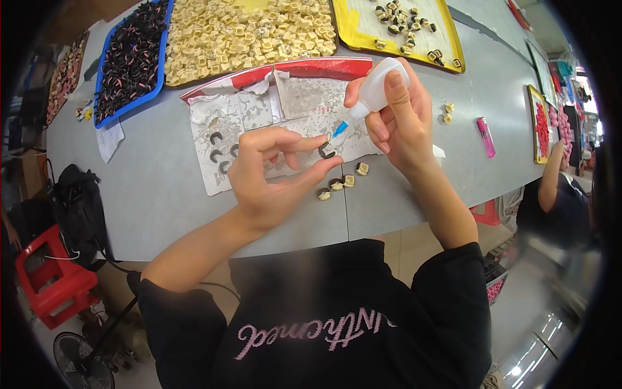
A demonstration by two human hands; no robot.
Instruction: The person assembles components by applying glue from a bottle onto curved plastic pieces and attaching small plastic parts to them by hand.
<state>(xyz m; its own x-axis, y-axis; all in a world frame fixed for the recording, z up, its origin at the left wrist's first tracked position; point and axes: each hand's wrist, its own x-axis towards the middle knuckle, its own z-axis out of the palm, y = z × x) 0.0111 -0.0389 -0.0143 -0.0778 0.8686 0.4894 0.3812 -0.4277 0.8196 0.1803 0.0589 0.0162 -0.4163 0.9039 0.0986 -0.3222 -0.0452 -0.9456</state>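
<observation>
My left hand [269, 172] pinches a small black C-shaped piece [326, 152] between thumb and forefinger. My right hand [408, 113] is wrapped round a white squeeze bottle [383, 84], tilted down to the left. Its blue needle tip [339, 129] is right at the black piece; I cannot tell whether they touch. Below lies a stained white paper sheet [210, 180] with a red edge. Several loose black C-shaped pieces [216, 138] rest on it beside my left hand. Nearer me, a short row of cream pieces with dark tops [336, 185] sits on the grey table.
At the back stand a blue tray of black pieces [157, 91], a wide heap of cream pieces [253, 39] and a yellow tray [461, 55]. A pink lighter [486, 137] lies to the right. Another person [558, 201] is at the far right, near a tray of red pieces [543, 133].
</observation>
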